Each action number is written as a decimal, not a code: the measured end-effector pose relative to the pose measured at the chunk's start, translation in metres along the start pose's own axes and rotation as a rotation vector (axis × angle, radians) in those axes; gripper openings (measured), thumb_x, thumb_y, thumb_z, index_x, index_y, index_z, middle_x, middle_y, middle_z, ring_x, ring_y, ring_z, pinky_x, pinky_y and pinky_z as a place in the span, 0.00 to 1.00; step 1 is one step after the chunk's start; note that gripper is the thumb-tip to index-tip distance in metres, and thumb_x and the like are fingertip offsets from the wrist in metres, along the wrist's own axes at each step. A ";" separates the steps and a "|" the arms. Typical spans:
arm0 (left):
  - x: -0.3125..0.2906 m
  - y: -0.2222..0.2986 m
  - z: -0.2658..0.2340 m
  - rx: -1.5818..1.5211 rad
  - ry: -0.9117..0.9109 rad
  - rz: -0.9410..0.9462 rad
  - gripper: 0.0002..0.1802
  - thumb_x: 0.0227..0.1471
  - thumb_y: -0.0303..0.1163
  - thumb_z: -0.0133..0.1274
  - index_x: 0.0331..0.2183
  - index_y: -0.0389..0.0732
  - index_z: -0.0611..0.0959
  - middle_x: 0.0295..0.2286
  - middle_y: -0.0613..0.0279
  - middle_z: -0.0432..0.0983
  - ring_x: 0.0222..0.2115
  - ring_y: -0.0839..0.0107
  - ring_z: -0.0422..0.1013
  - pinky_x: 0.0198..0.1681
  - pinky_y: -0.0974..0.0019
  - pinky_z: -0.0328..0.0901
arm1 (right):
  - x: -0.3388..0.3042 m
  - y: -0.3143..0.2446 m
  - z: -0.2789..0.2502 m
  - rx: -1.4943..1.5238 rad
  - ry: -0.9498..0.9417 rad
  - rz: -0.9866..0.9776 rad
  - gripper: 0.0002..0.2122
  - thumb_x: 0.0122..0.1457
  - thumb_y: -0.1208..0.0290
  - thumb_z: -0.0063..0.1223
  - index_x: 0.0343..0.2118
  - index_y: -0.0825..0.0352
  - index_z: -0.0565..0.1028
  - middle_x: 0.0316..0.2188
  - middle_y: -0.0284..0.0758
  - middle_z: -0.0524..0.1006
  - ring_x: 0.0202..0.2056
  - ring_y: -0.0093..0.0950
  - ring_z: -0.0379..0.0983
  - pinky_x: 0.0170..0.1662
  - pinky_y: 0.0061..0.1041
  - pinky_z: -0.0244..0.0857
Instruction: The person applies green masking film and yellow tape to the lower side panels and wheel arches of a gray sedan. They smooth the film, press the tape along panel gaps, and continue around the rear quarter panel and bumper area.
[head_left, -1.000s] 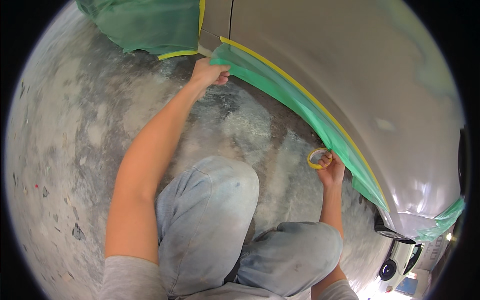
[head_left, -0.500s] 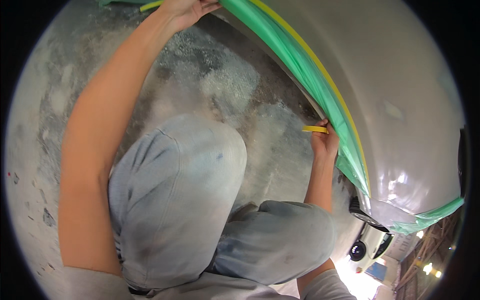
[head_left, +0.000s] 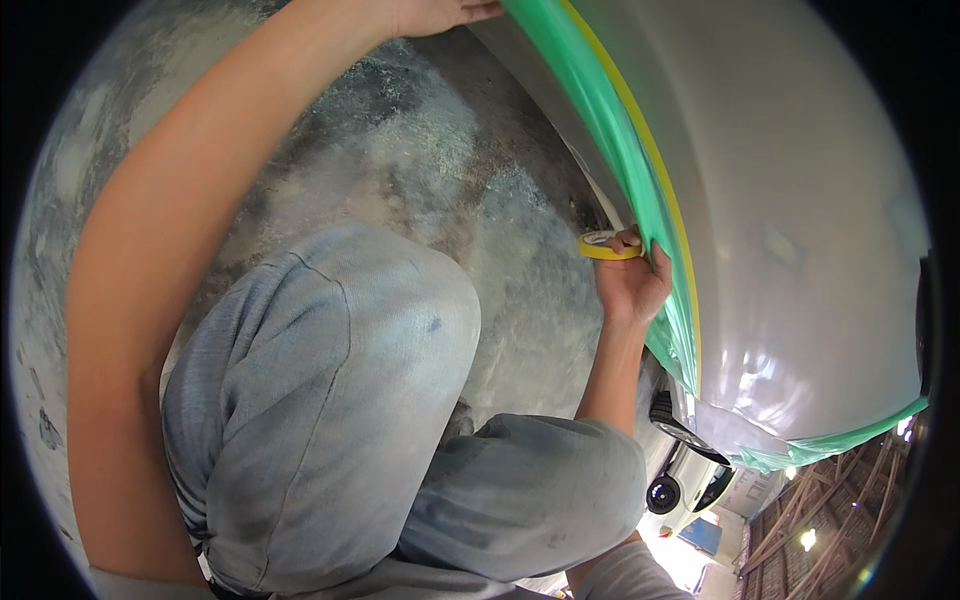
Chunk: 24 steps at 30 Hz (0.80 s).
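Right fingers point(head_left: 627, 240) grasp the yellow tape roll point(head_left: 598, 252), just left of the green film point(head_left: 598, 105); left fingers point(head_left: 482, 13) meet its edge, grip unclear; floor point(head_left: 400, 150) spreads leftward!

Past the mottled grey floor point(head_left: 420, 170), I can make out a pale parked car point(head_left: 688, 488), a blue panel point(head_left: 703, 536) and a bright lamp point(head_left: 808, 540) against slatted roofing point(head_left: 832, 500).

I see thin, glossy plastic film point(head_left: 597, 110), a matt, papery tape roll point(head_left: 607, 254), a smooth, metal-looking car panel point(head_left: 790, 180) with satin sheen, rough floor point(head_left: 530, 300) and creased cloth trousers point(head_left: 330, 350).
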<state>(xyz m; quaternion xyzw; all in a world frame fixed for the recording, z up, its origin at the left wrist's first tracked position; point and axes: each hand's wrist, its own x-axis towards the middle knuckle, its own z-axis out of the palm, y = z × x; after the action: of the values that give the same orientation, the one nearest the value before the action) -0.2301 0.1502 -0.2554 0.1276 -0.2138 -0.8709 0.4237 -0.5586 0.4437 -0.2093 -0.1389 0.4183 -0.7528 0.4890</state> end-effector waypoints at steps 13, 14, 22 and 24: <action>-0.028 -0.044 0.041 0.292 0.146 -0.212 0.09 0.54 0.25 0.58 0.38 0.40 0.77 0.38 0.56 0.76 0.41 0.61 0.75 0.51 0.60 0.70 | 0.009 -0.007 -0.021 -0.187 0.393 0.012 0.03 0.65 0.77 0.56 0.40 0.65 0.75 0.35 0.33 0.75 0.34 0.27 0.72 0.39 0.31 0.64; -0.031 -0.046 0.048 0.262 0.139 -0.198 0.09 0.54 0.25 0.59 0.38 0.40 0.77 0.38 0.56 0.76 0.42 0.61 0.74 0.53 0.59 0.69 | 0.005 -0.010 -0.022 -0.139 0.392 -0.003 0.03 0.65 0.77 0.54 0.40 0.65 0.75 0.36 0.34 0.75 0.35 0.28 0.71 0.39 0.32 0.64; -0.014 -0.069 0.053 0.104 0.182 -0.119 0.05 0.56 0.26 0.55 0.36 0.42 0.77 0.35 0.63 0.76 0.41 0.67 0.73 0.56 0.57 0.67 | -0.003 -0.028 -0.037 -0.120 0.427 -0.085 0.03 0.63 0.76 0.50 0.38 0.65 0.72 0.32 0.33 0.72 0.34 0.28 0.69 0.41 0.32 0.60; -0.011 -0.075 0.047 0.106 0.176 -0.113 0.05 0.56 0.25 0.54 0.37 0.42 0.78 0.37 0.62 0.78 0.43 0.66 0.73 0.58 0.57 0.66 | 0.001 -0.029 -0.045 -0.167 0.486 -0.071 0.01 0.64 0.75 0.51 0.35 0.64 0.72 0.29 0.31 0.70 0.33 0.27 0.68 0.40 0.32 0.60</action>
<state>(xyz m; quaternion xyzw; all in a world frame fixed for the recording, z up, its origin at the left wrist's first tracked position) -0.2941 0.2126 -0.2498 0.2376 -0.2140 -0.8663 0.3837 -0.6049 0.4696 -0.2145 -0.0084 0.5791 -0.7435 0.3344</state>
